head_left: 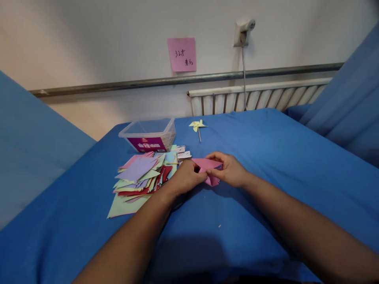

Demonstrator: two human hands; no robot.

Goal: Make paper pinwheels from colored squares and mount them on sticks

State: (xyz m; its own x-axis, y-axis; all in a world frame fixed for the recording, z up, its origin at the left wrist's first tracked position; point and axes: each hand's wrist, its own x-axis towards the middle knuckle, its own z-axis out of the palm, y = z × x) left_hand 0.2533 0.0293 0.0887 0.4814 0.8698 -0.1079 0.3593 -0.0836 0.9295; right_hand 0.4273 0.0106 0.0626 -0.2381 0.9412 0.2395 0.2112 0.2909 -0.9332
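A pink sheet of paper [205, 163], partly folded, is held between both hands above the blue table cover. My left hand [187, 176] is closed on its left side, with the thumb at the paper's middle. On the other side my right hand [227, 169] pinches the paper between thumb and fingers. A thin wooden stick [172, 163] points out to the left from behind my left hand; whether that hand grips it I cannot tell. Just left of my hands lies a stack of coloured paper [139, 169] in lilac, green, red and pink.
A clear plastic box [148, 128] with a purple label stands behind the stack. Small white printed packets [184, 155] lie beside it. A yellow paper pinwheel [197, 125] on a stick rests farther back. Along the wall run a radiator [231, 100] and a metal pipe [142, 85].
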